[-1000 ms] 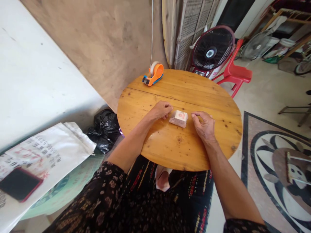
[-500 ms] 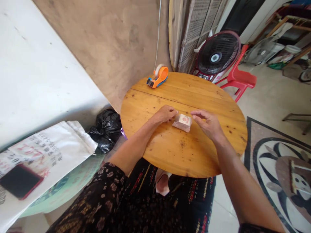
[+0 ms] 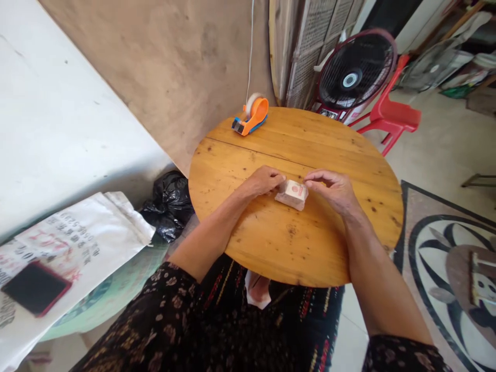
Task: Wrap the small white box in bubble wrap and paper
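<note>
Well this side of the orange tape dispenser (image 3: 251, 114), the wrapped packet (image 3: 292, 192) lies flat, left hand (image 3: 263, 181) and right hand (image 3: 335, 188) pinching its opposite ends, seemingly steadying it; lifting it would need an even grip.

An orange-and-blue tape dispenser (image 3: 250, 115) sits near the far edge of the honey-brown, knot-speckled table (image 3: 271, 237), a pink-and-white packet (image 3: 292, 193) at its middle.

Home room: patterned floor tiles (image 3: 434, 243), fan (image 3: 356, 72).

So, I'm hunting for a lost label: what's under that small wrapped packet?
Only the round wooden table shows beneath the packet, which lies flat between the left hand and right hand. Its underside is hidden.
</note>
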{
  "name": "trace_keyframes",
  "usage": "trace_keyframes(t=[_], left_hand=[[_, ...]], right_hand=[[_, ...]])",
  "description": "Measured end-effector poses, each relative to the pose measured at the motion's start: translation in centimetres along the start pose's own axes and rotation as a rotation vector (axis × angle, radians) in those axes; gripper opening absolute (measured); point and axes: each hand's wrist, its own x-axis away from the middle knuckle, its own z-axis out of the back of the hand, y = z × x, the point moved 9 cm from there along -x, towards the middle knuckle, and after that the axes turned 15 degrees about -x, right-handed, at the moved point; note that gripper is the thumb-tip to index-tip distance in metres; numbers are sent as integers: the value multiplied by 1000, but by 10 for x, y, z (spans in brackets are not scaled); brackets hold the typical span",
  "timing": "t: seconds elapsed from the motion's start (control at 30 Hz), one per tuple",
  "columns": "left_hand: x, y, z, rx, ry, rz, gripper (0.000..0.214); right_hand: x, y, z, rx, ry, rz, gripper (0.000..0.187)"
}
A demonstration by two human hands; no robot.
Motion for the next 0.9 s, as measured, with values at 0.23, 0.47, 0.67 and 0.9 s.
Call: trace_keyframes(t=[0.23, 0.47, 0.67, 0.9], left_hand=[[2, 2, 0, -16, -8, 2, 27], [5, 6, 2, 11, -15, 20, 30], [8, 9, 3, 22, -16, 33, 29], [10, 9, 3, 6, -41, 24, 27]], right_hand=[[3, -16, -16, 155, -90, 137, 12], [4, -19, -21, 243, -106, 253, 9], [8, -21, -22, 376, -82, 344, 10], [8, -18, -25, 416, -65, 297, 15]])
